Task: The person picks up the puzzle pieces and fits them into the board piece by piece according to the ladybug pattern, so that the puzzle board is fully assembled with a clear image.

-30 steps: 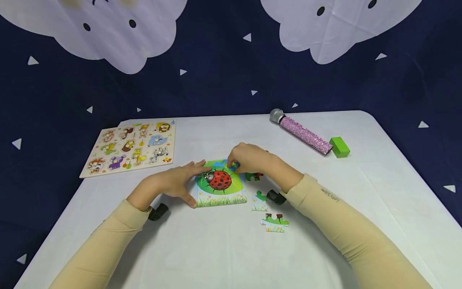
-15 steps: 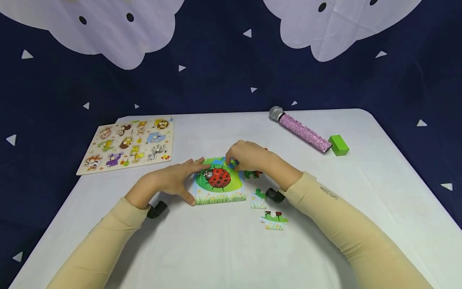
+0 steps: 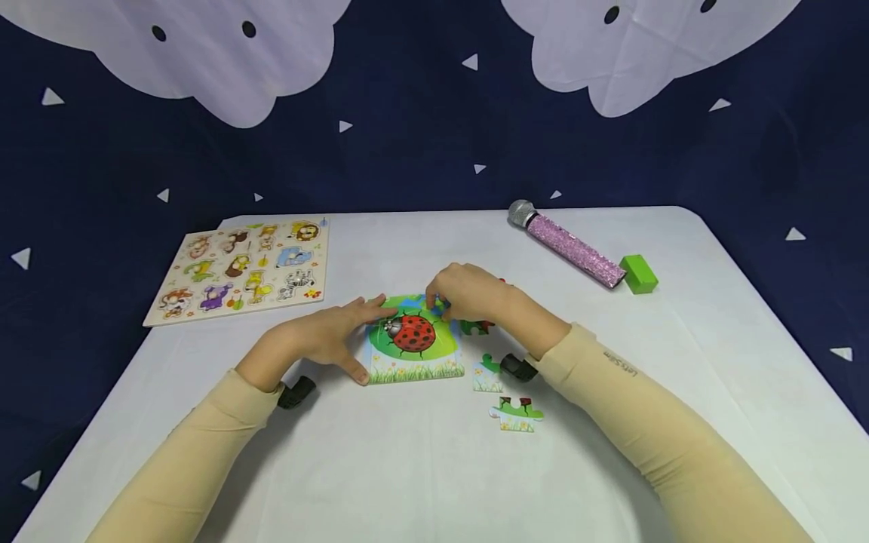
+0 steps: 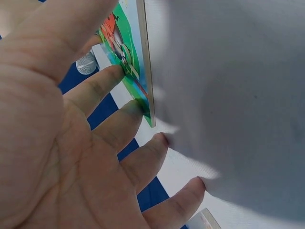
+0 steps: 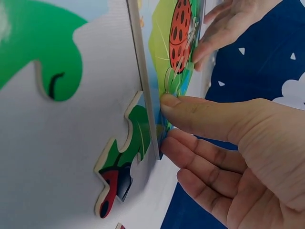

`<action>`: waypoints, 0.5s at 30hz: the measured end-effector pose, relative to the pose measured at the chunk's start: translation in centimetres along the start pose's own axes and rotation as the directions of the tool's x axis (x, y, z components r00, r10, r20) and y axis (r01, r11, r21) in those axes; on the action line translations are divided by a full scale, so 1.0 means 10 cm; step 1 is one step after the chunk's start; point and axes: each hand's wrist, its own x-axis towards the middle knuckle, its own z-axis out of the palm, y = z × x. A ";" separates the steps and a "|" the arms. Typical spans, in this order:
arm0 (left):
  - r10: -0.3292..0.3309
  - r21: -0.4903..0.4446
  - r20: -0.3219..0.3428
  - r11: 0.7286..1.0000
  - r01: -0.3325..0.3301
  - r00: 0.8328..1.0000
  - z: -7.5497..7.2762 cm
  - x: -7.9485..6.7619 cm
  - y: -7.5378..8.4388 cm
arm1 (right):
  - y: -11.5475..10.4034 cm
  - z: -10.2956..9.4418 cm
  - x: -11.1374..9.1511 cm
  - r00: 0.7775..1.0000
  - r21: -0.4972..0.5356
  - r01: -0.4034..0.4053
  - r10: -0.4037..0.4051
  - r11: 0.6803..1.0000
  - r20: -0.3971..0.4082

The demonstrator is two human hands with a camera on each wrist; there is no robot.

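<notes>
green-and-red piece (image 5: 128, 155), clearest at right wrist

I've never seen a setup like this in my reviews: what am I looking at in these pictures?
There is no machine here: a person works with two bare hands. The wide picture comes from a camera on the head, looking forward and down; the two close-ups come from a camera on each wrist.

On the white table lie a ladybug puzzle, loose pieces to its right, an animal board, a microphone and a green block.

The left hand steadies the puzzle with spread fingers. The right hand has its thumb and fingers at the puzzle's far right corner; whether they pinch a piece or only press there, I cannot tell.
</notes>
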 end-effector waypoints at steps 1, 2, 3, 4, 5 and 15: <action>-0.001 0.002 0.000 1.000 0.001 1.000 0.00 0.00 0.00 | 0.00 0.00 0.00 1.000 -0.002 -0.002 0.002 1.000 -0.001; -0.004 0.006 -0.001 1.000 0.004 1.000 0.00 -0.01 0.01 | -0.01 0.00 0.00 1.000 -0.003 -0.003 0.003 1.000 -0.002; -0.006 0.011 -0.003 1.000 0.006 1.000 -0.01 -0.01 0.01 | -0.01 0.00 0.00 1.000 -0.003 -0.005 0.005 1.000 -0.003; -0.009 0.015 -0.004 1.000 0.009 1.000 -0.01 -0.02 0.02 | -0.02 0.00 0.00 1.000 -0.001 -0.008 0.008 1.000 -0.005; -0.012 0.021 -0.004 1.000 0.012 1.000 -0.01 -0.02 0.03 | -0.02 0.00 0.00 1.000 0.001 -0.011 0.011 1.000 -0.006; -0.035 0.055 -0.007 0.998 0.036 0.999 -0.01 -0.02 0.10 | 0.00 0.04 -0.05 0.999 0.069 -0.052 0.053 0.996 -0.009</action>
